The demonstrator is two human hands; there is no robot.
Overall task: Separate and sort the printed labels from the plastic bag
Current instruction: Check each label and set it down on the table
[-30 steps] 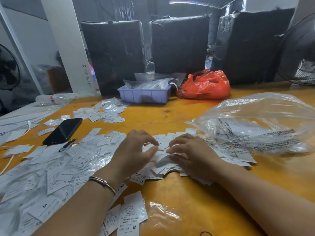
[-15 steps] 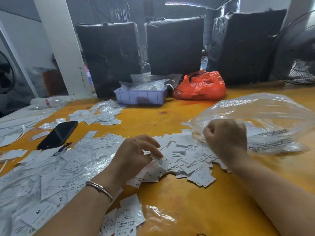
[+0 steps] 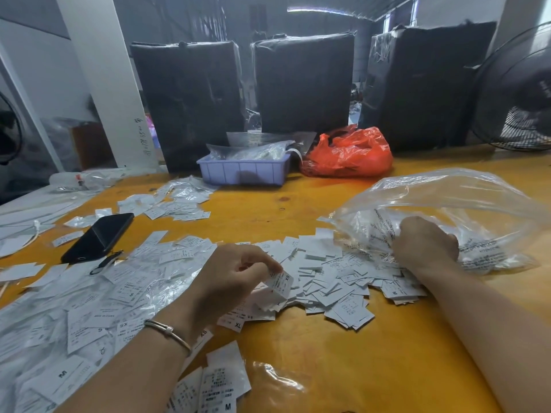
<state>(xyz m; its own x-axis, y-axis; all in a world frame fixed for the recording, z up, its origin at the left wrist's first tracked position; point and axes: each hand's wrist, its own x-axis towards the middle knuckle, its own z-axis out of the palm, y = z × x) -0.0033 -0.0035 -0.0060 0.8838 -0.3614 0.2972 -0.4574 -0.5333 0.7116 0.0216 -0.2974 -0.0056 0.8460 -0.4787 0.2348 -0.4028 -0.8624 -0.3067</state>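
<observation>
Yellow table (image 3: 298,210): label (image 3: 280,284) btwn fingers (image 3: 262,268)

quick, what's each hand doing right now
Left hand: closed, fingers pinching a small stack of labels.
Right hand: closed, gripping the mouth of the clear plastic bag.
</observation>
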